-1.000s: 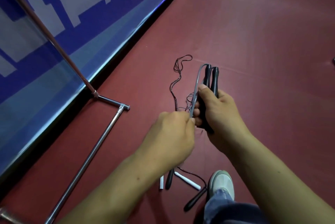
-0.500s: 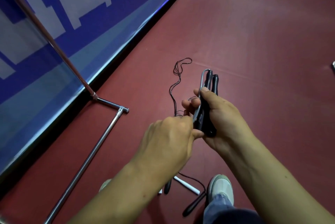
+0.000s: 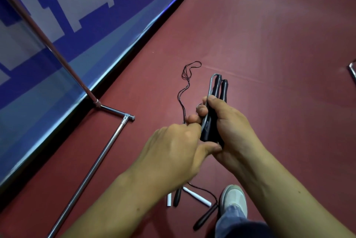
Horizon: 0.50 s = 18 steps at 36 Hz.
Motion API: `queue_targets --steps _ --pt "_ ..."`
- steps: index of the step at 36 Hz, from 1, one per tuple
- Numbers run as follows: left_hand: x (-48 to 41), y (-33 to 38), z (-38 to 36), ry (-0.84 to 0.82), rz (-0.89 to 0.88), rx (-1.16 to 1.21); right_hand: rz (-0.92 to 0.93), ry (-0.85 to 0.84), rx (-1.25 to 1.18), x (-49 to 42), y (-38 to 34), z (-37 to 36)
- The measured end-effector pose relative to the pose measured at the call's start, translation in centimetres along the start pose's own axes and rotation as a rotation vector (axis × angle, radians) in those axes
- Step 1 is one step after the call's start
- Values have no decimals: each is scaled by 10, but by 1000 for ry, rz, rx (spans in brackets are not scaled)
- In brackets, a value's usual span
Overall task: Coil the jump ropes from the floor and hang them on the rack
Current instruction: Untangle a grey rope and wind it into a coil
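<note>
the right hand (image 3: 233, 122) grips the jump rope (image 3: 211, 121) by both handles (image 3: 223, 91), above the floor (image 3: 269, 64) near its wall edge beside the rack (image 3: 107, 147), left hand (image 3: 173, 153) pinching its cord (image 3: 210, 85); wind snug, even loops

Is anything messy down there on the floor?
Yes. A thin black cord lies in a loose squiggle on the floor. White handles and black handles lie scattered beside the shoe, pointing different ways. They are not coiled or hung yet.

floor (image 3: 269, 45): dark red, matte | wall banner (image 3: 81, 49): blue, white blocks, glossy sheen
</note>
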<state>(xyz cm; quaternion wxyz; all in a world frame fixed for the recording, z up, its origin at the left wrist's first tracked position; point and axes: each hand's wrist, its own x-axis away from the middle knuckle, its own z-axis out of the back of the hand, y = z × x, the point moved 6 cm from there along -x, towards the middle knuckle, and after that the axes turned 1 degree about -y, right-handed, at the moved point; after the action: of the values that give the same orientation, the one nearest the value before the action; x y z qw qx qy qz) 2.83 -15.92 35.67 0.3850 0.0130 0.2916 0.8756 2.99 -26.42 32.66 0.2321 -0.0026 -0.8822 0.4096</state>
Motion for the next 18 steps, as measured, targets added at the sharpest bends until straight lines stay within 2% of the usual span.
queue_targets --steps 4,9,15,18 --pt "-1 -1 3 100 -80 -77 -61 1 -130 2 7 1" --pt "2 -1 4 123 -71 -78 -120 -25 -250 6 9 -5" --pt "-1 -4 8 154 -60 -145 -128 -89 -271 9 7 -12" --pt "1 -1 8 151 -62 -141 -108 -86 -182 8 7 -11"
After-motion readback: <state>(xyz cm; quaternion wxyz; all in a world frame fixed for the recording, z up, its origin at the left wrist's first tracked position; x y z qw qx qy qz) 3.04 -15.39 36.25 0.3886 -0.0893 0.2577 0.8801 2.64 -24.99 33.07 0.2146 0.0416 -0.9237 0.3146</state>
